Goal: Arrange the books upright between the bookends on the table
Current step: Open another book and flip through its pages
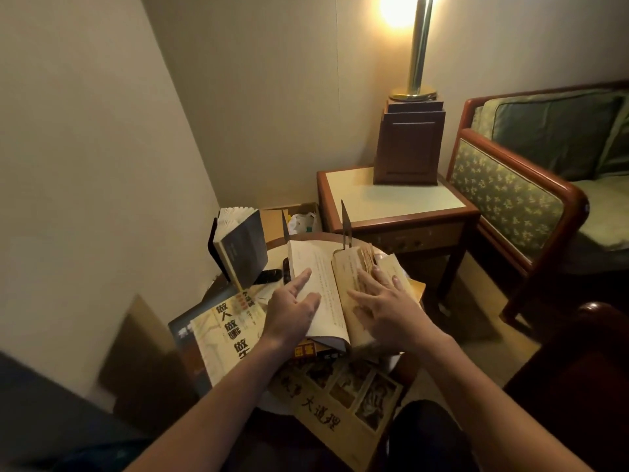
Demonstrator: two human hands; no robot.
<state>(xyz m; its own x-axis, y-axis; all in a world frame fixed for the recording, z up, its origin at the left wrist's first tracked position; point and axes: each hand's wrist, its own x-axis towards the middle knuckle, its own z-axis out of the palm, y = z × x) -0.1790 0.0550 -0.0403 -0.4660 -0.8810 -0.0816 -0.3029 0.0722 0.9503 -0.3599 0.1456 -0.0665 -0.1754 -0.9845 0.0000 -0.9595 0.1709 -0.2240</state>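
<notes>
Worktop point(313, 236): small and round, crowded with books.
Open book point(320, 284): lying flat at the middle, pages up, on top of other books.
Left hand point(292, 311): fingers straight and relaxed, resting on the left page, gripping nothing.
Right hand point(388, 301): spread flat, pressing on the yellowed right page, gripping nothing.
Dark book point(243, 250): upright at the far left, leaning against a black bookend point(212, 243).
Thin metal bookend point(345, 221): upright at the far edge, just behind the open book.
Yellow-covered book point(221, 335): flat at the near left, under the left wrist.
Large photo-cover book point(343, 400): flat at the near edge, overhanging it.
Side table point(391, 202): beyond the worktop, carrying a lit lamp point(417, 56); armchair point(510, 192) to its right.
</notes>
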